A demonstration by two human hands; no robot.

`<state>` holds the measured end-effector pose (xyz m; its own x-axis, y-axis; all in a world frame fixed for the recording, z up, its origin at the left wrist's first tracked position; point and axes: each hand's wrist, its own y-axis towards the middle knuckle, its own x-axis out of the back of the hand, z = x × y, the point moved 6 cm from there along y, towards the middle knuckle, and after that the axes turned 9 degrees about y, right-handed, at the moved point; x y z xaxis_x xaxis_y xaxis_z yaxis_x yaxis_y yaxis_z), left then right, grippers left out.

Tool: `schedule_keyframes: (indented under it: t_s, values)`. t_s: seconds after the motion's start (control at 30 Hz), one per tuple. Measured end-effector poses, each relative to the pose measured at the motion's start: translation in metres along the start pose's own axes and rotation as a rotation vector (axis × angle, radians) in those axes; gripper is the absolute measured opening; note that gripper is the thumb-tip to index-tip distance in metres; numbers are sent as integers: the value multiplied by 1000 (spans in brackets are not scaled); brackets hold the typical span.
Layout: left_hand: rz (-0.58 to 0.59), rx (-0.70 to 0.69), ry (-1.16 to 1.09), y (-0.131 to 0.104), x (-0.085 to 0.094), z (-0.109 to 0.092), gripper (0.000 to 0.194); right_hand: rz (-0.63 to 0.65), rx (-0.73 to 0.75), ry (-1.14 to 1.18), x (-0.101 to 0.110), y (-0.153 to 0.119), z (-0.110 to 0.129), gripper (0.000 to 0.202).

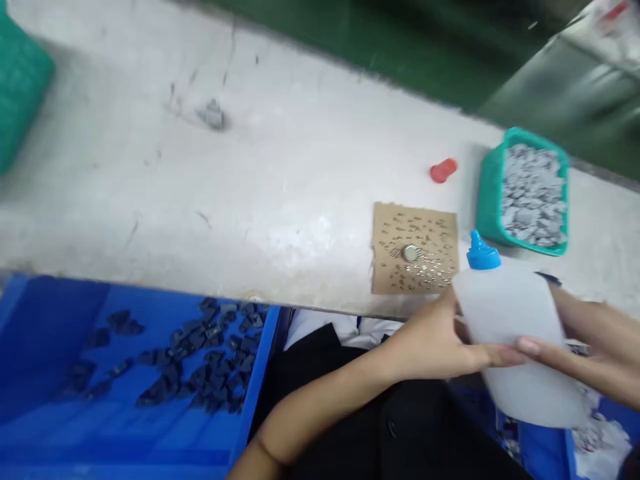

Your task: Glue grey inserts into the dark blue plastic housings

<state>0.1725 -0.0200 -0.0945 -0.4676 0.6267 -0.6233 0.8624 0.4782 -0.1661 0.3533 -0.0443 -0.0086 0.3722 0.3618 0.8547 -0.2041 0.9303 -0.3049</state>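
Although motion blurred much of the view, the left hand (440, 343) was plainly wrapped on the translucent bottle (520, 340), its thumb (505, 353) laid across the near face and the other fingers hidden behind the left wall. Well to the left of those fingers and lower sat a blue bin (55, 427) with dark small parts (200, 360) heaped near its right wall. Just above the left hand's knuckles, on the white table (250, 173), lay a brown card (414, 248) speckled with tiny bits, a round metal piece (411, 253) near its middle. Farther beyond the fingers lay a red cap (443, 170).

The bottle stood tilted, its blue nozzle cap (482, 252) pointing up and away from the thumb, its base down toward the lap. It looked like soft squeezable plastic, smooth and somewhat slippery; I judged it fairly light, though how full it was could not be told through the cloudy wall. A hard pinch would likely dent it and push liquid toward the nozzle, so the broad middle of the body, taken from both sides, seemed the safer hold, not the narrow neck.

The right hand (595, 333) lay against the bottle's right side, mostly hidden behind it; whether its fingers were closed on the wall I could not tell. Beyond that hand, up the table, stood a teal basket (487, 200) full of grey parts (535, 193).
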Motion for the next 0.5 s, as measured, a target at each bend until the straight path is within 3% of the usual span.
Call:
schedule_keyframes:
  t_s: [0.1,0.23,0.3,0.4,0.5]
  values:
    - [-152,19,350,-29,16,-34,93,-73,88,183,-12,-9,1,61]
    - [-482,-127,657,-73,30,-84,80,-586,-14,49,2,-4,-50,48]
    - [-718,-239,809,-96,42,-109,73,-732,10,-24,1,13,-75,39]
    - [-1044,-407,949,-121,68,-141,72,-737,128,-79,-8,47,-99,36]
    - [-1307,-525,1031,-132,104,-160,74,-727,193,-117,-12,62,-112,31]
